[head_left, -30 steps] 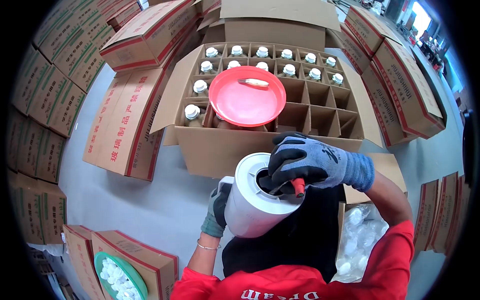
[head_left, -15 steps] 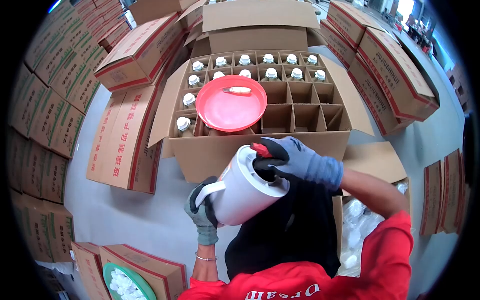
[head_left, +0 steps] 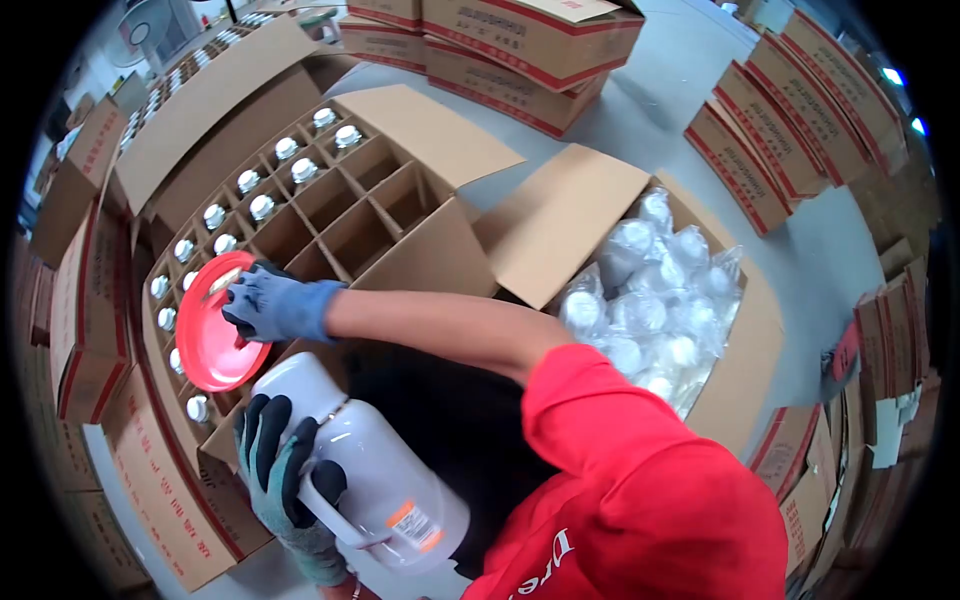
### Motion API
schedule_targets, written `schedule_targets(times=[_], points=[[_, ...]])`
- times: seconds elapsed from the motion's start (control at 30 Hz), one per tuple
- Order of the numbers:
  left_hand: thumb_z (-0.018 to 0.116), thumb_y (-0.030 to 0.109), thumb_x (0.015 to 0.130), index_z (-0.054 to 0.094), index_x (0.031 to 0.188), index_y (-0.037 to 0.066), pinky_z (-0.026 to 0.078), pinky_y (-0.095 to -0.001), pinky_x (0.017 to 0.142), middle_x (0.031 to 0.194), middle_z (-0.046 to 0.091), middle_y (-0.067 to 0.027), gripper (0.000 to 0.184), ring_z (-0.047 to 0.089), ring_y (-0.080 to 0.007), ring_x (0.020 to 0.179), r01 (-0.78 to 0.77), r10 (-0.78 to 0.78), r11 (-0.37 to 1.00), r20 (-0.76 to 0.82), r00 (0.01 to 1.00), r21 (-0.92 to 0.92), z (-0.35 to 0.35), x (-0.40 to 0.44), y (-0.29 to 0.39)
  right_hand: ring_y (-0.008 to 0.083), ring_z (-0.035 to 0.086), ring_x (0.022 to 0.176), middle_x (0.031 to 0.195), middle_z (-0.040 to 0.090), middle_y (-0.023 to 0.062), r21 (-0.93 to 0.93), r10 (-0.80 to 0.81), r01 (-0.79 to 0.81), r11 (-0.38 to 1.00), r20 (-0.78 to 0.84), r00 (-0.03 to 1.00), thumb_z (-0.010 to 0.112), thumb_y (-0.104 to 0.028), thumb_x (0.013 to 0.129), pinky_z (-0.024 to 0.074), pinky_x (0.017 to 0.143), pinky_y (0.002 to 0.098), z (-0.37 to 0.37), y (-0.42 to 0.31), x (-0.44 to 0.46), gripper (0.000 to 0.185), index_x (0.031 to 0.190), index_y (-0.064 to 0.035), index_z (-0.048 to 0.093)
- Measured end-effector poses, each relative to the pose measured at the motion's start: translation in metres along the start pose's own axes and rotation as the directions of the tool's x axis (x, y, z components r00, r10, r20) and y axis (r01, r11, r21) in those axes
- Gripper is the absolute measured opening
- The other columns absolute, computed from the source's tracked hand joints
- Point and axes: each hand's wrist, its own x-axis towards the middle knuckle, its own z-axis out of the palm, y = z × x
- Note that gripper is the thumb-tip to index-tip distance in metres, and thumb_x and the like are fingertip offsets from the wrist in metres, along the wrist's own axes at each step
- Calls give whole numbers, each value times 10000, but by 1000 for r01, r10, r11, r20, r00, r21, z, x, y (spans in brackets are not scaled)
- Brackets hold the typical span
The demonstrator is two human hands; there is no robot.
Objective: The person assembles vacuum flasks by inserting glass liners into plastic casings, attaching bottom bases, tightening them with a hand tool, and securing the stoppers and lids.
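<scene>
My left hand (head_left: pixel 290 480), in a grey-green and black glove, is wrapped round a white jug (head_left: pixel 375 460) with a handle and an orange-and-white label. The jug lies tilted, its neck toward the carton. My right hand (head_left: pixel 265 303), in a blue-grey and black glove, is at the red plate (head_left: pixel 205 340). Its fingers are closed by a small red thing on the plate, mostly hidden under them. A light-coloured tool (head_left: pixel 222 283) rests on the plate. The plate sits on a divided carton (head_left: pixel 420 265) with white-capped bottles (head_left: pixel 262 208) and several open compartments.
An open box (head_left: pixel 755 370) of plastic-wrapped white items (head_left: pixel 660 290) stands at the right. Closed cartons (head_left: pixel 520 50) are stacked at the back, with more cartons (head_left: pixel 750 160) at the right and left. Grey floor (head_left: pixel 660 120) shows between them.
The view has swung right. My right hand has left the jug's mouth and moved to the red plate. The jug has been turned, so its label and side now show.
</scene>
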Motion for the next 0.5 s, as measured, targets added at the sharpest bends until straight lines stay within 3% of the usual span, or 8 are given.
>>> schedule_targets(times=[0.07,0.17,0.2,0.23,0.3,0.33,0.4,0.5], points=[[685,505,857,701,1091,9,396,-519,1073,1324,566,-251,548,522,-422,1264,158,-186,918,-44,982,-363,31,-14,19,332,553,1180,1218,602,169,155,76,-53,986,-146,986,711,-339,820,409,1036,443,-45,3,-82,479,1221,-93,623],[654,400,896,683,1086,-33,442,-487,1041,1374,519,-259,474,525,-393,1265,286,-283,908,54,958,-308,43,-40,28,375,541,1181,1248,582,185,-16,284,-320,947,-422,861,738,-283,797,426,1030,444,-75,65,-248,536,1254,-51,580],[685,391,890,714,1003,-8,428,-530,1037,1234,626,-254,416,536,-448,1241,271,-333,838,-51,941,-474,57,-45,37,387,527,1190,1265,571,183,-2,398,-455,891,-480,782,741,-279,795,428,1031,433,-73,102,-308,549,1260,-43,570],[678,380,898,713,996,-9,428,-529,1036,1218,638,-242,403,543,-447,1233,243,-288,883,-55,956,-402,59,-48,40,399,542,1159,1243,580,210,112,515,-595,796,-642,568,708,-329,842,440,1012,449,-76,131,-364,508,1234,-32,583],[684,348,894,720,985,0,427,-518,1041,1160,678,-195,362,553,-444,1222,143,-161,953,-45,986,-266,63,-51,48,413,461,1261,1331,507,242,-68,702,-966,249,-674,229,646,-436,863,356,1085,473,-83,167,-485,661,1366,-46,469],[715,335,860,729,982,18,432,-527,1041,1128,694,-177,341,554,-446,1225,85,-83,975,18,996,-207,66,-52,45,461,352,1352,1437,407,269,-107,856,-976,-192,-505,-112,668,-538,805,263,1113,598,-93,173,-521,865,1462,-65,362],[733,329,831,735,978,31,435,-540,1041,1132,695,-160,332,560,-446,1222,104,-60,956,164,985,-276,76,-59,44,478,225,1423,1537,262,274,-243,845,-862,-444,-433,-313,684,-661,735,225,1131,621,-85,173,-585,1081,1518,-48,260],[732,358,830,718,1027,56,425,-554,1045,1194,668,-143,360,555,-441,1223,16,34,977,232,972,-211,81,-75,48,437,172,1462,1589,235,194,-427,889,-781,-456,-246,-385,635,-664,766,155,1146,644,-98,157,-601,1000,1544,-149,274]])
